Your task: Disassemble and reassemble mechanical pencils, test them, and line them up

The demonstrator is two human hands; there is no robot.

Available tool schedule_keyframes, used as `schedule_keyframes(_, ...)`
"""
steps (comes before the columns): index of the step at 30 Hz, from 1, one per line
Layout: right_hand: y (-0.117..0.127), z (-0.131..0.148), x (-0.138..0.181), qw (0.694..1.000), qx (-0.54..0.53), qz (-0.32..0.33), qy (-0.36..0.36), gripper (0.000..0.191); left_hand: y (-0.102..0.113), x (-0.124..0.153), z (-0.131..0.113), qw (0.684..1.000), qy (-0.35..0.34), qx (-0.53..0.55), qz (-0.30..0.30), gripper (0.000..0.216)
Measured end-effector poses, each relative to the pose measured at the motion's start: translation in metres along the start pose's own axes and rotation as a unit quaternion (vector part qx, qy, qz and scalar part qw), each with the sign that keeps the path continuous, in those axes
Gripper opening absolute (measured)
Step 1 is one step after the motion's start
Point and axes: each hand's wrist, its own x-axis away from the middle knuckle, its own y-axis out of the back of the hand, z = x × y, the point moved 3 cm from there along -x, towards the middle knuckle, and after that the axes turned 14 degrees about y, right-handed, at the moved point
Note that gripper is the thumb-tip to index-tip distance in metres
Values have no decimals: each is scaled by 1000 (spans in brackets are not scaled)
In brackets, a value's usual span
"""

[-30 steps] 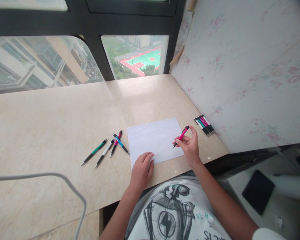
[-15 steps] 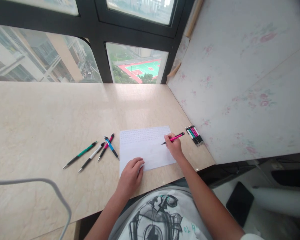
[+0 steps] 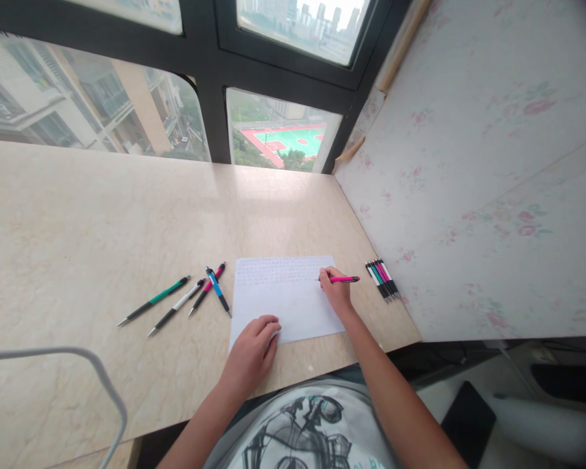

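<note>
A white sheet of paper [image 3: 283,306] lies on the pale stone counter, with rows of small handwriting across its upper part. My right hand [image 3: 336,291] pinches a pink pen [image 3: 344,279] with a black clip. The pen lies nearly level, its tip over the right side of the paper by the last written row. On the sheet's lower left edge rests my left hand [image 3: 254,348], fingers loosely bent and holding nothing. Left of the paper are a blue pen [image 3: 215,286] crossing another pink pen [image 3: 206,293], a white pen [image 3: 178,306] and a green pen [image 3: 156,300].
Several pens [image 3: 382,279] lie side by side along the flowered wall [image 3: 493,195] at right. A grey cable [image 3: 102,371] loops over the counter's [image 3: 102,221] front left. Behind stands a dark window frame [image 3: 215,124], with buildings and a sports court outside.
The view has tilted slightly. My right hand has brought the pen closer to the written rows, and the pen now lies flatter. My left hand stays on the paper.
</note>
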Motion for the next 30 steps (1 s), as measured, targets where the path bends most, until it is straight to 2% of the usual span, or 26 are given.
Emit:
schedule_keyframes(10, 0, -4, -10, 999, 40, -2, 13, 38, 2, -1, -2, 1000, 1, -3, -5, 17)
schedule_keyframes(21, 1, 7, -1, 999, 23, 2, 23, 36, -1, 0, 1, 1000, 1, -26, 6, 18)
schedule_keyframes(30, -1, 2, -3, 999, 38, -3, 18, 40, -1, 0, 3, 1000, 4, -11, -2, 17)
